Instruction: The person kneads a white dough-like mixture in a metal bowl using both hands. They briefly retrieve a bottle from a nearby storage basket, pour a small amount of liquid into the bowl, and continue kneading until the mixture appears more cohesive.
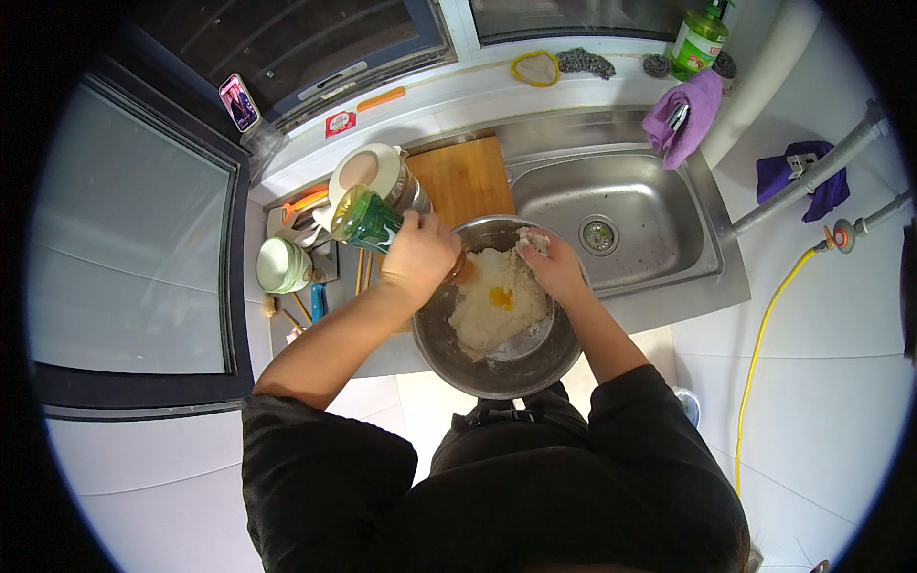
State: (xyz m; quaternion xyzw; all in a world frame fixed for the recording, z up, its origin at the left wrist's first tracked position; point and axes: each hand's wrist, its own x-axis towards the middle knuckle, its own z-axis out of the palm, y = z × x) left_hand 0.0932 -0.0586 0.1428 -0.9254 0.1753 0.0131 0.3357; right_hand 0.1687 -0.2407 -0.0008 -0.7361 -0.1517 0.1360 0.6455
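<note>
A large steel bowl [462, 365] holds lumpy pale dough [487, 322] with a small yellow-orange patch on it, perhaps oil, and some dry white flour beside it. My left hand [423, 254] grips a green-labelled bottle [365, 222], tilted over the bowl's left side with its reddish end by the dough. My right hand [551, 265] is inside the bowl's upper right, its curled fingers coated with sticky dough. Whether those fingers close on a loose lump cannot be told.
A wooden cutting board [466, 175] lies behind the bowl. The steel sink [637, 215] is at the right. On the left stand a white-lidded jug [390, 168], stacked bowls [274, 265] and a blue-handled utensil [318, 301]. A purple cloth [695, 107] covers the faucet.
</note>
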